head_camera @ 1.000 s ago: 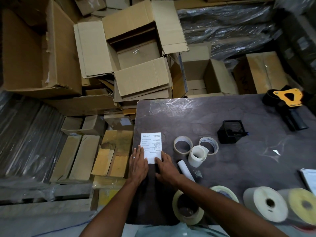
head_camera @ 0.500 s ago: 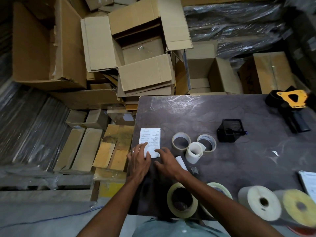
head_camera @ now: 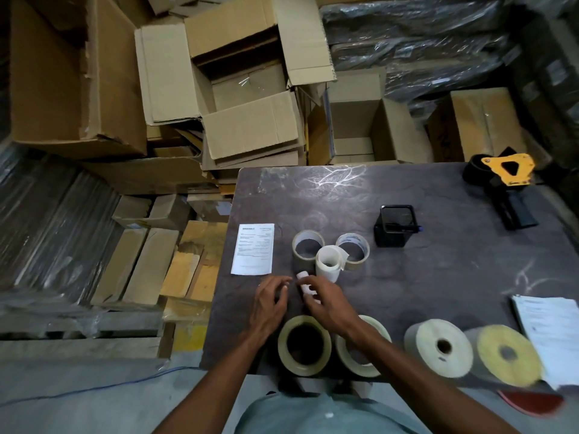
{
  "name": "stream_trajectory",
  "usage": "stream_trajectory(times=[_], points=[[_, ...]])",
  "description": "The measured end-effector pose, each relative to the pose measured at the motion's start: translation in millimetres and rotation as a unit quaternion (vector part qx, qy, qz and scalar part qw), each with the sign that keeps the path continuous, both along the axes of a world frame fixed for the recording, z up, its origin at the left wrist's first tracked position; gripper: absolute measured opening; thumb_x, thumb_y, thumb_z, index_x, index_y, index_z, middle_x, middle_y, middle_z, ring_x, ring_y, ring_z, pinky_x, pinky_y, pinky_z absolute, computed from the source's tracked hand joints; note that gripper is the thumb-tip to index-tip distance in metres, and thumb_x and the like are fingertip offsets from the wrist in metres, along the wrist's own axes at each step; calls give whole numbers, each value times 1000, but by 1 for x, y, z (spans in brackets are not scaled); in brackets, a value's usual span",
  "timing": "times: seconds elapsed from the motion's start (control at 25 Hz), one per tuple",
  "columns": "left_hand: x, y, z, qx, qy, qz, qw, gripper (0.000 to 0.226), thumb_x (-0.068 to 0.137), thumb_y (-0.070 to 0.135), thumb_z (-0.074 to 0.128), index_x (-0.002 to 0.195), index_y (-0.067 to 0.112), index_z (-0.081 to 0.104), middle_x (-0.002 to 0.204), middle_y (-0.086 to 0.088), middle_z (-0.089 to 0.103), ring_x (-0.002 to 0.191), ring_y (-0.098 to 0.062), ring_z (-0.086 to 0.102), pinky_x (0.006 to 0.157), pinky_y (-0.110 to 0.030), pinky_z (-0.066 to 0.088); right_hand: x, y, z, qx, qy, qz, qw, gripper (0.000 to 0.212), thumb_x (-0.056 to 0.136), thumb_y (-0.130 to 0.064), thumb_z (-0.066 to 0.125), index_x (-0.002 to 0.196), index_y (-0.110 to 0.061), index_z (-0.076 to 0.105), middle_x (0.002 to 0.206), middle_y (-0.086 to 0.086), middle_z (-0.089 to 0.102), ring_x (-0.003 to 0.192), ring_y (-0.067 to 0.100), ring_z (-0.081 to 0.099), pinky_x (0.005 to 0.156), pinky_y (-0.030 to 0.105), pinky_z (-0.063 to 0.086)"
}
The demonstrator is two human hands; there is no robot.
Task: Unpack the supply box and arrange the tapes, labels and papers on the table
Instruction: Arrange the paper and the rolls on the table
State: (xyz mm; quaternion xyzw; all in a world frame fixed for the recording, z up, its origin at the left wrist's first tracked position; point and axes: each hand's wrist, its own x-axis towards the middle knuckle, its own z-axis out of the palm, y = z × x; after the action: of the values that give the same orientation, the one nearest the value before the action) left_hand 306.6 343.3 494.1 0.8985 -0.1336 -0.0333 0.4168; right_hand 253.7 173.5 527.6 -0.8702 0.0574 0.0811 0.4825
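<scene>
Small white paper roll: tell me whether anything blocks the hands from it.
Nothing visible does. The right hand already grips the small white paper roll, and the left hand hovers just beside it on the dark table.

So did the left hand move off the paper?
Yes. The left hand slid off the paper, toward the person and rightward, and now sits beside the small white roll.

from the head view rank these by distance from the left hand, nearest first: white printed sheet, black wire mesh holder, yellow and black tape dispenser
1. White printed sheet, just beyond the left hand, near the table's left edge.
2. Black wire mesh holder, mid-table, off to the right.
3. Yellow and black tape dispenser, far right corner.
</scene>
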Motion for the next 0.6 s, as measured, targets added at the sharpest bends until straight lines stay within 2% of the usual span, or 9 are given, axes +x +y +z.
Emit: stream_trajectory(times=[0.08,0.2,0.4,0.52,0.6], points=[[-13,-9,7,-16,-8,-2,1000,20,91,14,56,103,17,72,103,4,71,94,-11,66,87,-36,54,-17,-14,4,8,-19,-12,1000,27,90,-22,57,116,-21,65,109,-6,66,94,8,62,86,34,53],[-33,-26,17,-34,4,-9,999,20,92,14,57,104,19,73,103,7,72,95,-6,67,87,-33,55,-39,-36,12,32,-35,-25,999,30,89,-17,60,119,-20,65,114,-4,66,105,10,64,92,32,53],[-58,-59,34,-58,3,-32,998,20,92,22,54,101,24,71,98,12,72,90,-5,68,80,-35,57,-71,-77,23,31,-58,-29,997,33,93,-16,60,125,-23,61,121,-5,64,110,6,62,95,26,53],[-66,-79,37,-57,-2,-72,996,18,93,20,57,102,25,72,101,13,72,92,-4,67,81,-35,57,-90,-99,26,25,-58,-79,995,34,93,-19,62,128,-24,61,123,-7,64,111,5,62,96,28,53],[-74,-95,38,-50,-11,-116,992,19,93,16,59,105,23,73,103,10,73,96,-3,67,85,-34,56,-105,-113,29,30,-51,-126,990,35,95,-20,62,129,-24,60,124,-7,65,111,3,62,97,24,52]])
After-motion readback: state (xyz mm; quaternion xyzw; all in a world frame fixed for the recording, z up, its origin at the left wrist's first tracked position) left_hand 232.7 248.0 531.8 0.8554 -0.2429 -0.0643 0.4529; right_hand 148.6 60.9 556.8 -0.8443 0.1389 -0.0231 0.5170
